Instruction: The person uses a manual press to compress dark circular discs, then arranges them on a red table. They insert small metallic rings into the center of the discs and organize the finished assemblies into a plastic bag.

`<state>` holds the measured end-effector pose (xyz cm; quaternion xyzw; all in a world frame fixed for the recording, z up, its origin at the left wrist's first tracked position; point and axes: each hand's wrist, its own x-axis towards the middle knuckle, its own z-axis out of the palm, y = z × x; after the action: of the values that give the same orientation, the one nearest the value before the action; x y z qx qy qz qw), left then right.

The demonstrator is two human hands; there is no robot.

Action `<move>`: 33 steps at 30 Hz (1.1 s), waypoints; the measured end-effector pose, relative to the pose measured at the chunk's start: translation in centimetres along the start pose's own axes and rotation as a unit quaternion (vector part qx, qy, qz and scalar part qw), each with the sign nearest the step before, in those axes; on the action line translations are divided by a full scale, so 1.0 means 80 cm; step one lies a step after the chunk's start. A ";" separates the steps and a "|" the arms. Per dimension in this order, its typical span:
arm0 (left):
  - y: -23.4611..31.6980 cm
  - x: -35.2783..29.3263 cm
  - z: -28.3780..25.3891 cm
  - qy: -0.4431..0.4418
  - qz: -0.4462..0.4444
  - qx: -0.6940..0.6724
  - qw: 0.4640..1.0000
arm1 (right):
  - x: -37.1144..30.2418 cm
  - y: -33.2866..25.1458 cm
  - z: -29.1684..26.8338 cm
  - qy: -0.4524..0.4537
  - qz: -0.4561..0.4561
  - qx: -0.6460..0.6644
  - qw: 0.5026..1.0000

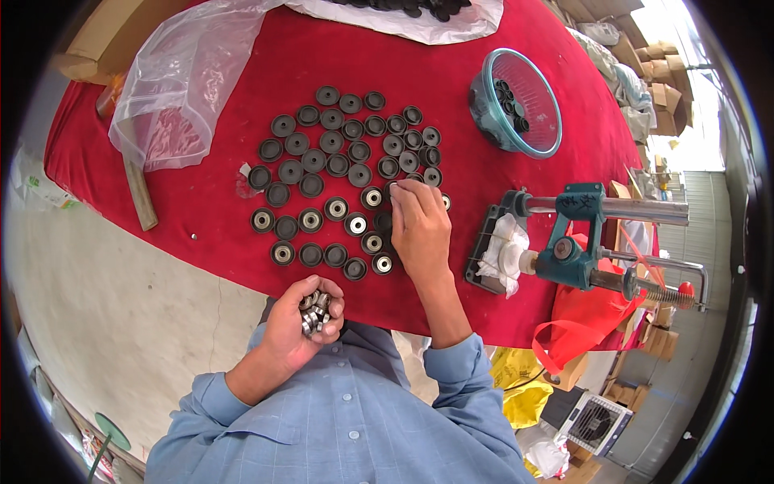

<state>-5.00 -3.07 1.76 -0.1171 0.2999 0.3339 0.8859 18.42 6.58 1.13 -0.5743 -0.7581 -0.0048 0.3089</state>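
Observation:
My left hand [294,324] is cupped at the table's near edge, its fingers curled round several small silvery ball bearings [310,316]. My right hand [421,226] reaches over the right part of a spread of round black plastic caps [290,171]. Its thumb and fingers are pinched together at one cap; what they grip is hidden. Many caps in the far rows show bare dark centres. In the nearer rows, several caps hold a shiny bearing [310,219] in the middle, with bare ones among them.
A green hand press [568,242] with a white cloth [505,252] stands at the right. Beyond it sits a teal plastic basket [544,121] with black parts inside. A clear plastic bag [189,89] lies at the far left on the red tablecloth [435,73].

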 end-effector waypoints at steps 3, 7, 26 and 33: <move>0.000 0.000 -0.003 -0.010 0.000 -0.007 1.000 | -0.007 0.000 -0.006 -0.018 -0.023 -0.037 0.999; 0.000 0.000 -0.001 -0.014 -0.001 -0.020 1.000 | -0.021 -0.011 -0.005 -0.031 -0.016 -0.082 0.996; 0.000 0.006 -0.004 -0.047 0.017 -0.033 0.998 | -0.010 -0.018 -0.017 -0.048 0.013 -0.126 0.991; 0.000 0.006 0.015 -0.002 0.023 -0.053 0.998 | -0.040 -0.100 -0.078 -0.146 0.014 0.227 0.963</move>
<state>-4.14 -2.33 2.40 -0.1563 0.2822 0.3698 0.8713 14.80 -1.21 7.46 -0.4942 -0.7683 0.2555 0.3165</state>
